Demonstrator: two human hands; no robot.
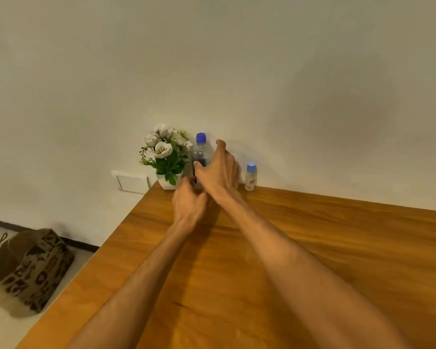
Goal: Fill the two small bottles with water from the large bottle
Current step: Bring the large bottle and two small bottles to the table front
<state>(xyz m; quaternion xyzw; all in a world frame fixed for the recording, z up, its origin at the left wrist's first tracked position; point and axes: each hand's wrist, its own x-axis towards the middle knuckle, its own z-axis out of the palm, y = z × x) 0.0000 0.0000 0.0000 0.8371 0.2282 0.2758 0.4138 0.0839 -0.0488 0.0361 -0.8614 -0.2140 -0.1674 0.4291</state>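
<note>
Both arms reach across the wooden table [300, 248] toward its far edge, where it meets the pale wall [212, 59].

The large bottle [200, 152] stands upright against the wall, its dark blue cap [201, 138] on, clear at the shoulder with a dark label lower down. The right hand [219, 172] is spread wide in front of and beside it: the thumb lies across the label and the forefinger rises past the bottle's right shoulder, near but seemingly not closed on it. Whether the palm touches the bottle cannot be told, since the hand hides that side.

The left hand [188, 204] sits lower, just beside the bottle's base, with its fingers curled narrow. It may be pinching something small there, perhaps the second small bottle, but the right wrist and its own fingers hide that spot, so its hold cannot be told.

One small bottle [250, 177] stands upright on the table to the right of the right hand, apart from it, with a light blue cap and a clear body that looks empty.

A white pot of white flowers [165, 157] stands just left of the large bottle. A wall socket [131, 183] shows below table level, and a patterned bag [33, 268] lies on the floor at left.
</note>
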